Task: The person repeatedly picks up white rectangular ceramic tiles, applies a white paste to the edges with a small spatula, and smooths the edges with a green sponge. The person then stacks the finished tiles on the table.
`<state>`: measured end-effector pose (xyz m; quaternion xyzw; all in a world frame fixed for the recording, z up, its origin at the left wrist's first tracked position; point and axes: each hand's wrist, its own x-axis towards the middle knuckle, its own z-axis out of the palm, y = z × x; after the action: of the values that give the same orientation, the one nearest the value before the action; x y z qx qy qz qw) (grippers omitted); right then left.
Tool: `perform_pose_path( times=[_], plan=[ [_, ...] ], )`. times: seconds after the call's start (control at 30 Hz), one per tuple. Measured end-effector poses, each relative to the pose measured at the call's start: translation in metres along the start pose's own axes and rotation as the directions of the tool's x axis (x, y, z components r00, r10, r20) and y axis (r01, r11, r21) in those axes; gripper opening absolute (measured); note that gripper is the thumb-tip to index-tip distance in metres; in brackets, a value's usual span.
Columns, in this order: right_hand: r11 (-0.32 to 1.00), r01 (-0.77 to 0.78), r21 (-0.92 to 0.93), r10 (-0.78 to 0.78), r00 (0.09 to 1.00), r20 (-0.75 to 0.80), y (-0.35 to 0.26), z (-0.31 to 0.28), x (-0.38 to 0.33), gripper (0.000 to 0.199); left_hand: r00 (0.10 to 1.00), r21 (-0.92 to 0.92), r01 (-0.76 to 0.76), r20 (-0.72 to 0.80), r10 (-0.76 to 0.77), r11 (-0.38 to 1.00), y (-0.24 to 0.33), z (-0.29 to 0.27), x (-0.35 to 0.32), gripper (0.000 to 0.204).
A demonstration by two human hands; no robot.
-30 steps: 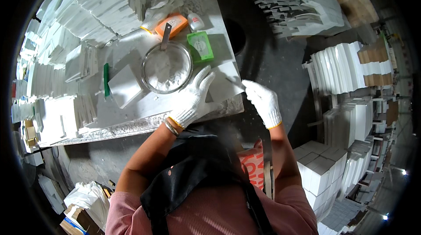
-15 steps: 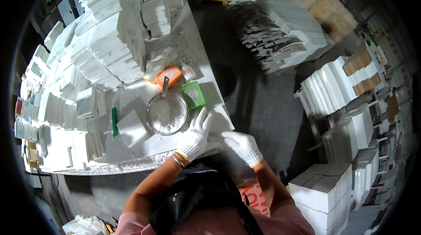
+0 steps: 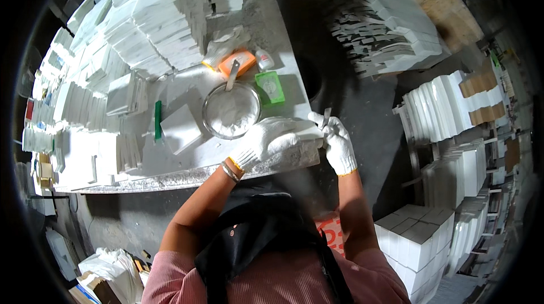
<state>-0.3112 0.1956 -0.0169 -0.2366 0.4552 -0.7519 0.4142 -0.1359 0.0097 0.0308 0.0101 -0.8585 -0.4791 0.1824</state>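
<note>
From where I stand, the worker is at the corner of the surface (image 3: pixel 292 86) with both gloved hands close together over its near edge. The left hand (image 3: pixel 266 141) looks closed around a white tile (image 3: pixel 309 132), which reaches out past the fingers toward the other hand. The right hand (image 3: pixel 338 139) is curled around a small scraper (image 3: pixel 327 113), its metal blade poking up between the fingers; whether that hand touches the tile as well I can't make out. As far as I can judge, the job on this one piece is somewhere in the middle: the tile and the scraper are both in hand, but I can't see any mark on the tile that would show it finished, and it's too small to tell whether the blade carries any of the white paste (image 3: pixel 232 112). That paste fills a good part of the round bowl (image 3: pixel 204 112) just beyond the left hand, so there seems plenty left to use, and a putty knife (image 3: pixel 233 74) leans in it. Another piece, a loose tile (image 3: pixel 181 128), lies left of the bowl beside a green strip (image 3: pixel 158 120). Behind the bowl sit a green box (image 3: pixel 269 87), an orange box (image 3: pixel 237 62) and a white bottle (image 3: pixel 264 60). Tall stacks of tiles (image 3: pixel 164 26) crowd the far left; which of those are done and which aren't, I couldn't say from here.
</note>
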Motion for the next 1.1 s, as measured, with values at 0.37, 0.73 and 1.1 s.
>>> perform_pose_path(
  times=[0.37,0.73,1.1],
  plan=[
    [0.969,-0.142,0.203,0.181,0.965,-0.19,-0.002,0.013,-0.001,0.007,0.972,0.265,0.07,-0.234,-0.006,0.962,-0.016,0.034,-0.009,0.075],
    [0.693,-0.101,-0.714,0.062,0.995,-0.08,-0.096,0.022,0.001,0.02,0.941,-0.626,0.269,0.008,-0.339,0.732,-0.037,0.036,-0.009,0.022],
    [0.512,0.264,-0.817,0.154,0.908,0.39,-0.101,0.034,0.053,0.022,0.925,-0.667,0.299,0.026,-0.38,0.682,-0.026,0.03,0.002,0.023]
  ],
)
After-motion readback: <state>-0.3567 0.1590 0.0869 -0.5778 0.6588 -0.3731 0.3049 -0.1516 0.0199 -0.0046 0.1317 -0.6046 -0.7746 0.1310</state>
